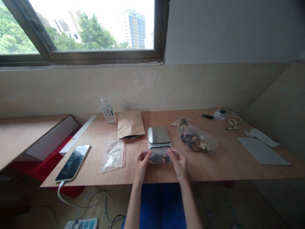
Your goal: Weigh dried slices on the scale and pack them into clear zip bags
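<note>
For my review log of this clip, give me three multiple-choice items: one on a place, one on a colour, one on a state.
1. Where does the phone lie on the table?
A. near its left edge
B. on the scale
C. beside the screwdriver

2. What colour is the screwdriver handle?
A. red
B. green
C. yellow

3. How is the small bag held?
A. by the left hand alone
B. by no hand
C. between both hands

Answers:
1 A: the phone rests at the left edge, a cable running off it.
2 B: the handle shows green.
3 C: the left hand and right hand grip the bag's two ends, in front of the scale.
</note>
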The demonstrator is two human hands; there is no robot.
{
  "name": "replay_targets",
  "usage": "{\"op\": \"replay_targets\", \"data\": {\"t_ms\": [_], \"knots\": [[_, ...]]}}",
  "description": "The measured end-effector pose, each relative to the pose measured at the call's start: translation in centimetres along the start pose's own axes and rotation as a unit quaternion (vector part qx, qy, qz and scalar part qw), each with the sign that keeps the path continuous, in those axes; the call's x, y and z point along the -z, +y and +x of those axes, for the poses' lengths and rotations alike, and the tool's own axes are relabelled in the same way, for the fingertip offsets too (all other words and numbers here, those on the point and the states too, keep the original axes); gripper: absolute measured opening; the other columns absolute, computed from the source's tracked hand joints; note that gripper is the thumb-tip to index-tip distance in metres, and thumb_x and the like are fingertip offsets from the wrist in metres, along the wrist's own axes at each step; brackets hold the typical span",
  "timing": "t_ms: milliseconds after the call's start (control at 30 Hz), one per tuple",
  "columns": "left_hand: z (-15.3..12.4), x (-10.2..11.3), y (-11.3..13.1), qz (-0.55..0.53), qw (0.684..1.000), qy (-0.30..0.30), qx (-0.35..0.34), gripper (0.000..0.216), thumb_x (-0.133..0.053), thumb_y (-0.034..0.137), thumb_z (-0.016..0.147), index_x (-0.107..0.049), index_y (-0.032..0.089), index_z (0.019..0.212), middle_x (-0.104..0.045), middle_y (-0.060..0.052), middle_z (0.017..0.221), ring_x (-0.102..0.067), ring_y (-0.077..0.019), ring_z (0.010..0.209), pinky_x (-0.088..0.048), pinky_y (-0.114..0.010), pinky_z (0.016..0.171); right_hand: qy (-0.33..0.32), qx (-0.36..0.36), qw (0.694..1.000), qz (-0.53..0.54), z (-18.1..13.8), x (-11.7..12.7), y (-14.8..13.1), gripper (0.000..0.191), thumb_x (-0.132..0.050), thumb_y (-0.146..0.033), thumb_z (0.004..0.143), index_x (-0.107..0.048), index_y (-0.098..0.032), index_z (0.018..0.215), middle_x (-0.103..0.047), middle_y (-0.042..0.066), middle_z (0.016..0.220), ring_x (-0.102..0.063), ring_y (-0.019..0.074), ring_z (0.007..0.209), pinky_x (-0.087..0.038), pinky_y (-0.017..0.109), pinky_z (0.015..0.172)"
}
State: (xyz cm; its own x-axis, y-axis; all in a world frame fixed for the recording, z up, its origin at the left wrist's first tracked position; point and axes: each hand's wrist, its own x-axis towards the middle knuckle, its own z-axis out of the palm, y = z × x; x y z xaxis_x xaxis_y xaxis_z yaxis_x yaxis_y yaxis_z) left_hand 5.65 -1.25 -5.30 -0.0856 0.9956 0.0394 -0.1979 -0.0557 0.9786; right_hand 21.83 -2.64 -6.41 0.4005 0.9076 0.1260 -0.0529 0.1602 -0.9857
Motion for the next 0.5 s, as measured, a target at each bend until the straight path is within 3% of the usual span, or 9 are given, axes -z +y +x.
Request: {"op": "replay_targets", "data": {"t_ms": [333, 500], "knots": [[-0.11, 0.47, 0.39, -0.004, 1.000, 0.013, -0.001, 0.026, -0.067, 0.038, 0.073, -0.068, 0.014, 0.085, -0.069, -0.005, 0.080, -0.063, -0.0183, 0.080, -0.049, -0.027, 0.072, 0.009, 0.006, 1.000, 0.021, 0.16, -0.39, 0.57, 0.027, -0.068, -0.040, 0.073, -0.069, -0.016, 0.085, -0.071, 0.006, 0.084, -0.065, 0.0203, 0.079, -0.052, 0.033, 0.075], [-0.04, 0.53, -0.30, 0.012, 1.000, -0.004, 0.003, 0.025, -0.070, 0.036, 0.071, -0.069, 0.015, 0.084, -0.069, -0.005, 0.080, -0.063, -0.0162, 0.076, -0.050, -0.024, 0.069, -0.059, -0.001, 0.998, 0.008, -0.06, -0.48, 0.02, 0.025, -0.066, -0.041, 0.074, -0.070, -0.018, 0.083, -0.072, 0.007, 0.087, -0.066, 0.0216, 0.082, -0.053, 0.033, 0.076]]}}
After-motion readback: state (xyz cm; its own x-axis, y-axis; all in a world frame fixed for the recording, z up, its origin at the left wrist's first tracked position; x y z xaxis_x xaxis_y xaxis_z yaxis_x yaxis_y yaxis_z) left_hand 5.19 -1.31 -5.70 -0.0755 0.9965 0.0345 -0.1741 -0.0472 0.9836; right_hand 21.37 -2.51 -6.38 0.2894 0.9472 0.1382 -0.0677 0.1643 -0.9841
